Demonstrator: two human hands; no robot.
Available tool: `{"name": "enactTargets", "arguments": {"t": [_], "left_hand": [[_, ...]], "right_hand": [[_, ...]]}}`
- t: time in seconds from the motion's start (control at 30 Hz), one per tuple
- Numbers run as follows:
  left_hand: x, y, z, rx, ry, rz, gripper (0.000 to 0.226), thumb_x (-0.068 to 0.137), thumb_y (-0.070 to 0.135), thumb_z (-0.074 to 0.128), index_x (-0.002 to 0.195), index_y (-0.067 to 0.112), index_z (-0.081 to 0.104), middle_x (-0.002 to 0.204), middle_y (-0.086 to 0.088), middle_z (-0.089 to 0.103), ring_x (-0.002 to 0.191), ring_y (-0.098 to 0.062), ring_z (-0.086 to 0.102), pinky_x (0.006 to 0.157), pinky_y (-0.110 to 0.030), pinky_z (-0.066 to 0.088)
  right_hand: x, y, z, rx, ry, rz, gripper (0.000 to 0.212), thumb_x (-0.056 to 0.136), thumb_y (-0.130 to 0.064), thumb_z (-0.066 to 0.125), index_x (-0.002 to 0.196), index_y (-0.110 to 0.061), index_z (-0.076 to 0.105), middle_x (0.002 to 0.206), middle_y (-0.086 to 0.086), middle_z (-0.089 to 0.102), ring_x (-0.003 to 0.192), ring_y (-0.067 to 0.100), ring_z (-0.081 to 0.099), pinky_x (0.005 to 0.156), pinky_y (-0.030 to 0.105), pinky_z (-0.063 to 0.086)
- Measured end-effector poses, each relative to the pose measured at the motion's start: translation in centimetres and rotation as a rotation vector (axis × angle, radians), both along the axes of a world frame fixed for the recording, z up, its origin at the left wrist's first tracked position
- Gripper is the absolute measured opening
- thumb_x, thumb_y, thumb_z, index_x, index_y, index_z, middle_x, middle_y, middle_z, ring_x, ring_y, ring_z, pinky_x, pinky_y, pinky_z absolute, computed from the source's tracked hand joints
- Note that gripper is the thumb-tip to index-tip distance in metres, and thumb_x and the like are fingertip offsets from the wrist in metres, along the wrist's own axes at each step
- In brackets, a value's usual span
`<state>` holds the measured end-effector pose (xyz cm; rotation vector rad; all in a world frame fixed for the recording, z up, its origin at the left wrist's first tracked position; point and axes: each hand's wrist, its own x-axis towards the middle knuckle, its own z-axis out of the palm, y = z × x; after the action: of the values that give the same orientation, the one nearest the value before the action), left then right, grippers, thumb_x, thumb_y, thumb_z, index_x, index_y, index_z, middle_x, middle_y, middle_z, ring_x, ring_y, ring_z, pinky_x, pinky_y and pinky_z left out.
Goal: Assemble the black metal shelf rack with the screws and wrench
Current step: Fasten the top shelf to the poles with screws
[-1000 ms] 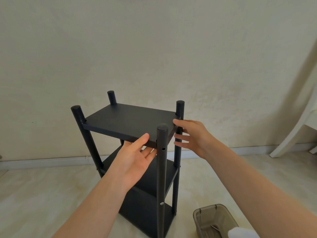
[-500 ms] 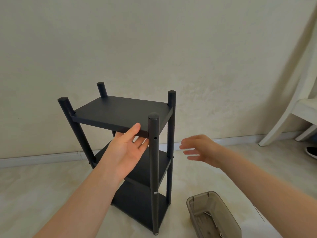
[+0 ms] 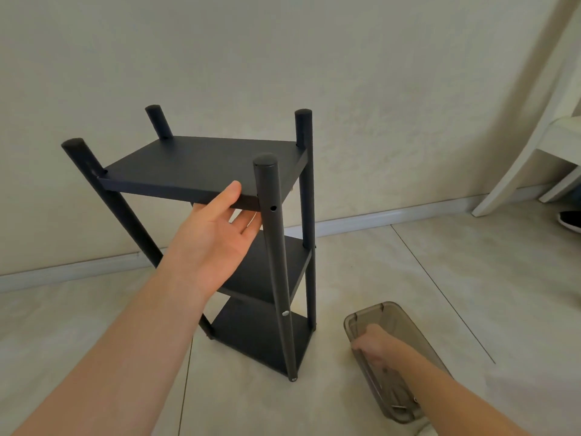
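Note:
The black metal shelf rack (image 3: 204, 165) stands upright on the floor with three shelves between four round posts. My left hand (image 3: 213, 240) holds the front edge of the top shelf, thumb on top and fingers underneath, just left of the near post (image 3: 276, 262). That post shows an empty screw hole beside the top shelf and a silver screw head lower down. My right hand (image 3: 375, 344) reaches down inside the smoky translucent plastic bin (image 3: 390, 313) on the floor to the right. Its fingers are curled among the metal parts there; what they hold is hidden.
The rack stands close to a cream wall with a white baseboard (image 3: 377, 218). A white chair (image 3: 534, 146) stands at the far right, with a dark shoe (image 3: 569, 220) beside it. Pale floor tiles surround the rack and bin.
My right hand left the rack's right post, swung down and went into the bin. My left hand kept its hold on the top shelf. The view tilted down and right.

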<state>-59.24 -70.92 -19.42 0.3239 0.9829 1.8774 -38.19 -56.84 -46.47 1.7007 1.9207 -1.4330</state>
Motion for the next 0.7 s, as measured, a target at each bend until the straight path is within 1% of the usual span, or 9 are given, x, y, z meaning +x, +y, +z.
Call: {"name": "enactTargets", "arguments": {"t": [0.07,0.13,0.2,0.27,0.3,0.37,0.4,0.47,0.7], "left_hand": [[-0.1,0.0,-0.2,0.004,-0.005,0.005,0.037,0.1,0.02,0.058,0.135,0.019,0.048,0.135,-0.009,0.063,0.119,-0.029,0.064,0.108,-0.045,0.047],[-0.1,0.0,-0.2,0.014,0.002,0.003,0.047,0.099,0.02,0.058,0.144,0.019,0.044,0.136,-0.009,0.063,0.119,-0.029,0.064,0.107,-0.045,0.047],[-0.1,0.1,-0.2,0.01,0.003,-0.005,0.052,0.099,0.021,0.058,0.147,0.021,0.041,0.134,-0.009,0.064,0.119,-0.029,0.065,0.105,-0.045,0.049],[-0.1,0.1,-0.2,0.006,-0.002,-0.006,0.047,0.098,0.022,0.059,0.142,0.022,0.044,0.133,-0.009,0.065,0.117,-0.029,0.066,0.102,-0.044,0.051],[-0.1,0.0,-0.2,0.002,-0.005,-0.007,0.043,0.097,0.022,0.06,0.138,0.022,0.046,0.132,-0.009,0.065,0.117,-0.029,0.066,0.101,-0.044,0.052],[-0.1,0.0,-0.3,0.003,0.003,-0.012,0.034,0.097,0.022,0.06,0.128,0.022,0.048,0.131,-0.009,0.066,0.116,-0.029,0.066,0.1,-0.043,0.052],[-0.1,-0.1,-0.4,0.002,0.011,-0.015,0.031,0.097,0.022,0.06,0.125,0.021,0.048,0.131,-0.009,0.066,0.116,-0.029,0.066,0.101,-0.043,0.052],[-0.2,-0.1,-0.5,0.002,0.013,-0.02,0.03,0.097,0.022,0.06,0.125,0.021,0.048,0.131,-0.009,0.066,0.116,-0.028,0.066,0.102,-0.043,0.051],[-0.1,-0.1,-0.5,0.008,-0.018,-0.009,0.01,0.099,0.024,0.058,0.108,0.019,0.055,0.126,-0.007,0.069,0.113,-0.028,0.068,0.103,-0.044,0.05]], "right_hand": [[0.3,-0.3,-1.5,0.023,-0.043,0.045,0.018,0.093,-0.011,0.058,0.105,-0.002,0.048,0.07,0.004,0.043,0.062,0.019,0.041,0.055,0.027,0.033],[0.4,-0.4,-2.7,0.066,-0.109,0.096,0.011,0.094,-0.011,0.055,0.094,-0.006,0.046,0.071,0.002,0.041,0.067,0.018,0.044,0.058,0.024,0.035],[0.3,-0.5,-3.5,0.074,-0.154,0.136,0.013,0.097,-0.012,0.051,0.102,-0.008,0.04,0.075,-0.001,0.038,0.076,0.019,0.047,0.056,0.022,0.037],[0.0,-0.5,-4.0,0.094,-0.185,0.183,0.013,0.1,-0.013,0.046,0.111,-0.008,0.04,0.08,-0.002,0.038,0.09,0.02,0.047,0.066,0.024,0.044],[-0.1,-0.5,-4.2,0.107,-0.2,0.207,0.014,0.101,-0.012,0.044,0.115,-0.009,0.041,0.085,-0.001,0.044,0.096,0.021,0.049,0.076,0.026,0.048],[-0.4,-0.6,-4.5,0.117,-0.185,0.219,0.032,0.101,-0.008,0.042,0.133,-0.008,0.04,0.12,0.009,0.055,0.115,0.026,0.052,0.092,0.031,0.048],[-0.7,-0.9,-4.8,0.118,-0.172,0.215,0.042,0.101,-0.006,0.041,0.142,-0.007,0.034,0.137,0.014,0.049,0.124,0.029,0.05,0.095,0.033,0.048],[-1.3,-1.5,-5.1,0.129,-0.154,0.227,0.051,0.1,-0.005,0.042,0.149,-0.008,0.027,0.149,0.015,0.04,0.131,0.031,0.046,0.098,0.034,0.047],[-3.4,-3.5,-6.1,0.174,-0.097,0.307,0.043,0.098,-0.007,0.05,0.14,-0.012,0.043,0.136,0.01,0.055,0.121,0.027,0.056,0.097,0.03,0.047]]}}
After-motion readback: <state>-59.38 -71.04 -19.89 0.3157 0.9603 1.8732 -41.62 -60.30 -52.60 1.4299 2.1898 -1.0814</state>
